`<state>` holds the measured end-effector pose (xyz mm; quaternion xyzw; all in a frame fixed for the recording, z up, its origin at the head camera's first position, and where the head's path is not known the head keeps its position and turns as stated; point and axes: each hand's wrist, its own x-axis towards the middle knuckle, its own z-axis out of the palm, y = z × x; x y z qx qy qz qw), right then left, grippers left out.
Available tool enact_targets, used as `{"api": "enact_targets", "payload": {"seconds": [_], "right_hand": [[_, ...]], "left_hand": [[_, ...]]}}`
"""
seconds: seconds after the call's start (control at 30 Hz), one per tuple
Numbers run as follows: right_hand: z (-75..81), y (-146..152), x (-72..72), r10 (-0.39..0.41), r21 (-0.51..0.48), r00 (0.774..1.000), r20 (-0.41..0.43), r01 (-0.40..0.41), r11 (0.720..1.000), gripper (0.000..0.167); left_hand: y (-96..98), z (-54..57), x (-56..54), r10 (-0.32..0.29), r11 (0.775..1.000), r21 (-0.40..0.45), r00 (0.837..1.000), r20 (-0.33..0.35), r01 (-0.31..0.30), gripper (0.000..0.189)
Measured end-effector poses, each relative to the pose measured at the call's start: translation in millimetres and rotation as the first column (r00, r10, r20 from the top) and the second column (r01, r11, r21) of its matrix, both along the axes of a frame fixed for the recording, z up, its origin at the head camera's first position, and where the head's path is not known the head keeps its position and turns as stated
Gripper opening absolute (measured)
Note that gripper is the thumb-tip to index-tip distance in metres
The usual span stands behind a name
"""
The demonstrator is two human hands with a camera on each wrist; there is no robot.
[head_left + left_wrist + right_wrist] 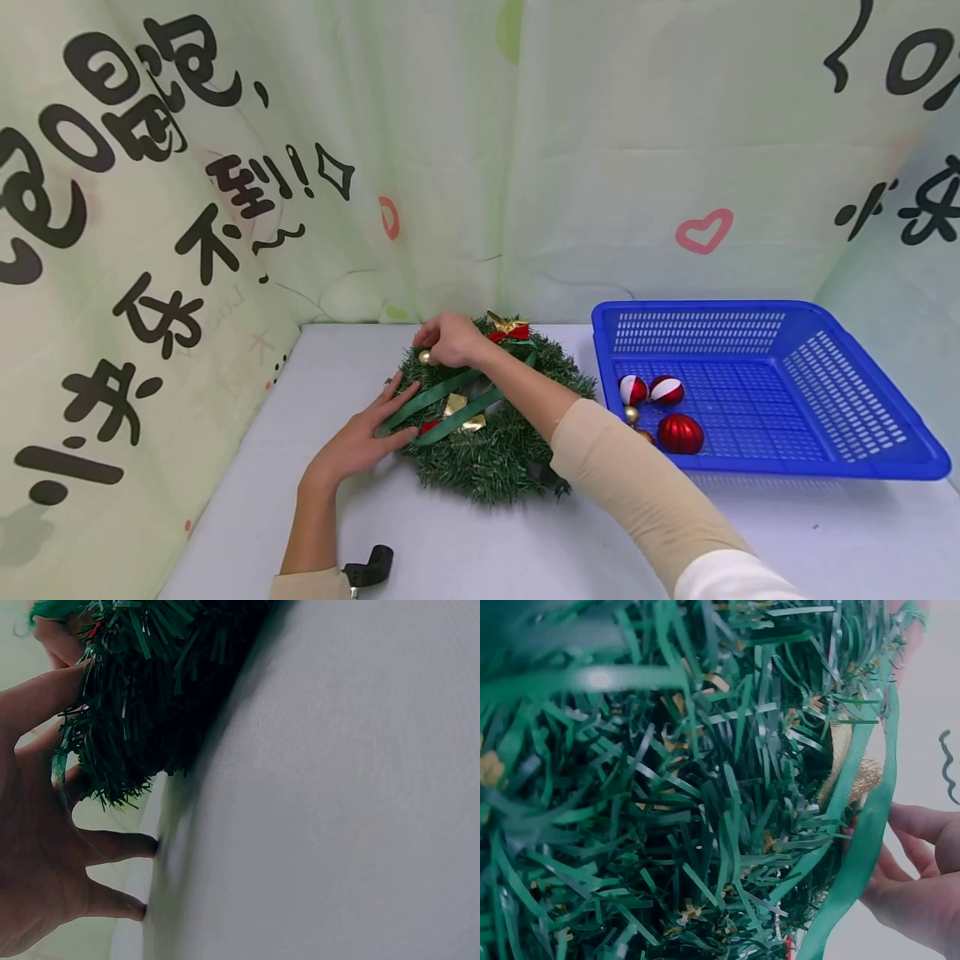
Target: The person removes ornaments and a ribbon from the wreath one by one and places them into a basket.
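Observation:
A green tinsel wreath (487, 475) lies on the white table, with green ribbon (450, 392) across it and gold bows (463, 412) and red bows (513, 333) on it. My right hand (452, 340) reaches over to the wreath's upper left, its fingertips pinching at a small gold ball (425, 357). On the left edge rests my left hand (367, 437), fingers spread over the greenery and ribbon. The left wrist view shows the left hand (45, 832) with two fingertips down by the tabletop. Close-up tinsel (705, 795) fills most of the right wrist view.
A blue plastic basket (750, 472) stands to the right, holding red-and-white balls (666, 390), a shiny red ball (681, 434) and a gold ball (632, 414). Printed curtains (570, 183) hang behind and at the sides. A black wrist mount (369, 567) sits beside my left forearm.

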<state>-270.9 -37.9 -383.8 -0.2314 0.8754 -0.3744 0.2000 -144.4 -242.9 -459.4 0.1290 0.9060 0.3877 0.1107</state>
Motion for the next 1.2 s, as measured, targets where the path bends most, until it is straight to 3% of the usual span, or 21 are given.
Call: {"api": "enact_targets", "payload": {"seconds": [0.63, 1.2], "right_hand": [[-4.9, -8, 0.2, 0.059, 0.146, 0.991, -0.124, -0.041, 0.988, 0.033], [-8.9, -11, -3.9, 0.089, 0.134, 0.984, -0.155, -0.068, 0.989, 0.033]], "left_hand": [[1.2, 0.4, 1.1, -0.003, 1.000, 0.004, 1.000, 0.000, 0.003, 0.072], [1.3, 2.2, 0.1, 0.002, 1.000, -0.007, 1.000, 0.007, -0.002, 0.072]]}}
